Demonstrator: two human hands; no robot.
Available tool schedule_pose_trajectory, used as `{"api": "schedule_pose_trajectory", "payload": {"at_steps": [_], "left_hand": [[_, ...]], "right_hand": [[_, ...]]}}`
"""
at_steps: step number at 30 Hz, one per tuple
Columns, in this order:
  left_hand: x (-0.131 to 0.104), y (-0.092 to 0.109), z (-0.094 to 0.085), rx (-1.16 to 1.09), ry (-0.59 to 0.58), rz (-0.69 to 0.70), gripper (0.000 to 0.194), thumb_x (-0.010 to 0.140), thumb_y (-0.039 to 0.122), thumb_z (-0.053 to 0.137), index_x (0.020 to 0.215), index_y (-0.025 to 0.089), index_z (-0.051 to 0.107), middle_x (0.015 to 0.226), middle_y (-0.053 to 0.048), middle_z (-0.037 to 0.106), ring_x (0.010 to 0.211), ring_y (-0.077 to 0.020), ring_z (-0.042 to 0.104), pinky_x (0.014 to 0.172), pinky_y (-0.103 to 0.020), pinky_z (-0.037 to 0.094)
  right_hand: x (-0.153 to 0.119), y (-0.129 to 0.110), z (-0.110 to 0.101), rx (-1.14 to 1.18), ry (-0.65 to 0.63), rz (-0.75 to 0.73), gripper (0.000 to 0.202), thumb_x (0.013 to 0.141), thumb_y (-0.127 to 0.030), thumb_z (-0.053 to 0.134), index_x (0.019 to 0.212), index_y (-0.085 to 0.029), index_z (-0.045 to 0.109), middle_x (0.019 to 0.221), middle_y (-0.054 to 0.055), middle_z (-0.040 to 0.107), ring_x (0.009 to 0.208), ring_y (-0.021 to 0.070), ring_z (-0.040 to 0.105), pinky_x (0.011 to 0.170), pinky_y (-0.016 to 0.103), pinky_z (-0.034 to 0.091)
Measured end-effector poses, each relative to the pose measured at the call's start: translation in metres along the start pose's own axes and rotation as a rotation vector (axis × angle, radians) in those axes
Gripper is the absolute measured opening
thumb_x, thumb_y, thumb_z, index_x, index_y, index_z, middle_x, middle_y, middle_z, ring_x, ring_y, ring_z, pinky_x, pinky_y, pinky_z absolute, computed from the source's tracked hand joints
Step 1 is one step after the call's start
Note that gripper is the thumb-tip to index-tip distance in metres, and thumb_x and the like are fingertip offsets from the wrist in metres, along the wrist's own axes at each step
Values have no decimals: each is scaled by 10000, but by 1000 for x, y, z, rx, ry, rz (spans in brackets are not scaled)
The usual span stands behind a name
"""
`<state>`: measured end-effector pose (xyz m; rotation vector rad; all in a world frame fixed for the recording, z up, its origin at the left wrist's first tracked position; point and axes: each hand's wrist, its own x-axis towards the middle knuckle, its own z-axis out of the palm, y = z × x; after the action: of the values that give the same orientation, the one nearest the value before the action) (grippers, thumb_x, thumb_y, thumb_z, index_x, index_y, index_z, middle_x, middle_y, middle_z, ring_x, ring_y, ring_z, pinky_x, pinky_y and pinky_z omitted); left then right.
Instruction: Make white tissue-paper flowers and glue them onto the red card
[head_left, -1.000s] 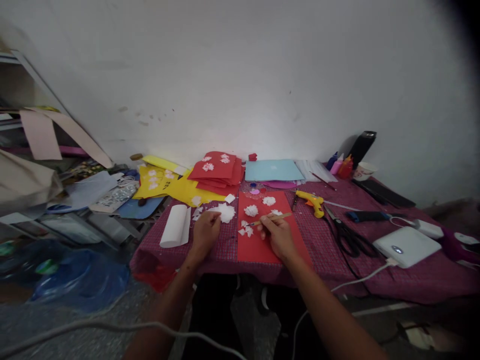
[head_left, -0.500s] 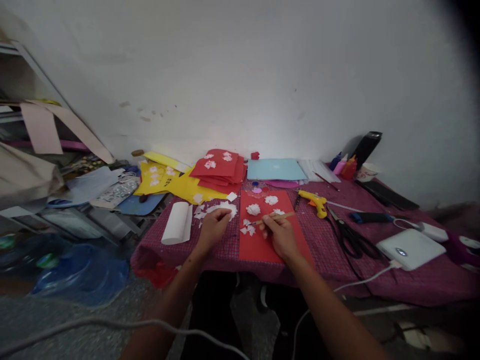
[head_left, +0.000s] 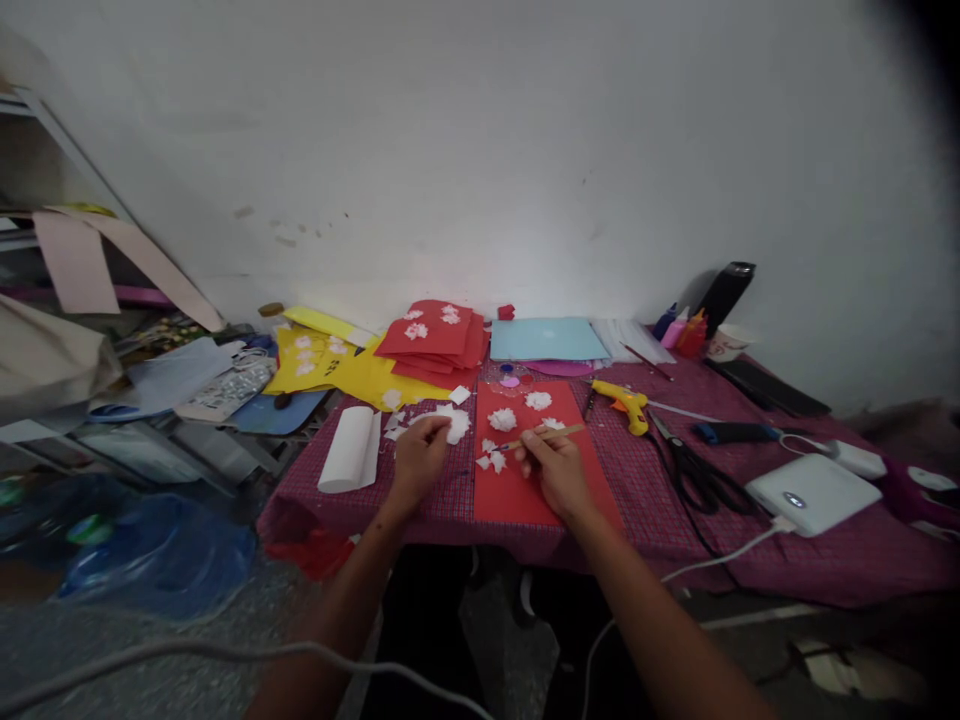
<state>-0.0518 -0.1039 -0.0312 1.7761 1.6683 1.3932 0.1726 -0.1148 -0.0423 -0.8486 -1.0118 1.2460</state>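
A red sheet (head_left: 517, 500) lies on the checked cloth and bears white flower-like clumps, one of them (head_left: 502, 420) near its upper left. Over the sheet, my right hand (head_left: 553, 465) pinches a thin brush (head_left: 566, 431); its tip points left at small white pieces (head_left: 492, 458). Left of the sheet, my left hand (head_left: 421, 458) is closed beside a pile of white scraps (head_left: 454, 424); what its fingertips hold, if anything, is too small to make out. A white paper roll (head_left: 348, 450) lies left of that hand.
Behind are stacked red sheets (head_left: 431, 338), yellow cutouts (head_left: 360, 370), a blue folder (head_left: 550, 339) and a paint palette (head_left: 510, 378). On the right lie a yellow glue gun (head_left: 621, 400), black scissors (head_left: 701, 475) and a white device (head_left: 814, 494) with a cable.
The camera view has shifted slightly. My left hand has moved slightly left and down; my right hand stays over the red sheet with the brush.
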Motion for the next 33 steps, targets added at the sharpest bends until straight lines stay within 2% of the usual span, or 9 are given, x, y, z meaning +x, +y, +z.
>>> {"api": "schedule_pose_trajectory", "payload": {"at_steps": [2, 4, 7, 12, 18, 24, 29, 31, 33], "left_hand": [[11, -10, -6, 4, 98, -57, 231, 870, 290, 545, 978, 186, 720, 973, -62, 750, 913, -209, 675, 866, -333, 514], [22, -19, -11, 50, 96, -70, 230, 840, 264, 560, 983, 169, 713, 977, -79, 744, 881, -213, 671, 860, -346, 517], [39, -26, -9, 163, 7, 50, 261, 825, 210, 535, 1008, 174, 717, 1047, -98, 729, 988, -233, 653, 946, -378, 490], [66, -24, 2, 328, -204, 282, 494, 696, 87, 510, 1142, 188, 697, 1225, -103, 674, 1202, -254, 564, 1091, -412, 394], [89, -20, -2, 418, -424, 324, 285, 710, 142, 534, 877, 184, 761, 914, -85, 726, 932, -240, 639, 905, -353, 473], [88, -12, -15, 347, -351, 206, 190, 765, 224, 558, 792, 185, 742, 829, -70, 728, 815, -219, 646, 782, -315, 478], [82, -4, -21, 212, -250, 25, 215, 776, 278, 579, 882, 173, 734, 872, -62, 746, 806, -217, 661, 764, -316, 504], [83, -6, -20, 226, -234, 39, 262, 771, 239, 563, 955, 177, 738, 926, -64, 754, 850, -223, 666, 816, -332, 513], [85, -11, -16, 279, -256, 138, 344, 746, 165, 533, 1019, 187, 742, 1033, -77, 750, 960, -235, 662, 915, -351, 496]], "right_hand": [[0, 0, 0, -1, -3, 2, 244, 828, -394, 731, 753, -172, 665, 647, 12, 667, 459, 103, 522, 454, 242, 385], [0, -1, 1, -19, -4, 6, 260, 826, -409, 730, 740, -173, 665, 645, 16, 669, 461, 106, 524, 457, 246, 386], [-1, -2, 1, -53, -12, 8, 290, 825, -426, 727, 701, -172, 662, 634, 20, 668, 459, 109, 525, 462, 252, 386], [0, 0, 0, -32, -18, 12, 266, 821, -410, 735, 721, -172, 669, 635, 12, 665, 457, 105, 524, 459, 248, 376], [0, 0, 0, -27, -12, 15, 260, 832, -402, 729, 730, -171, 665, 633, 8, 660, 457, 102, 520, 464, 246, 375], [1, 1, 0, -35, -14, 14, 290, 809, -441, 745, 735, -173, 664, 636, 17, 669, 454, 111, 527, 454, 251, 383], [1, 2, 0, -29, -5, 29, 285, 803, -440, 748, 735, -174, 673, 633, 17, 669, 455, 111, 525, 449, 249, 385], [0, 2, 0, -30, -5, 25, 286, 796, -445, 752, 734, -177, 675, 634, 19, 674, 454, 113, 529, 450, 252, 388], [1, 2, 0, -27, -7, 24, 292, 788, -452, 755, 729, -179, 672, 629, 19, 675, 448, 114, 527, 445, 254, 385]]}}
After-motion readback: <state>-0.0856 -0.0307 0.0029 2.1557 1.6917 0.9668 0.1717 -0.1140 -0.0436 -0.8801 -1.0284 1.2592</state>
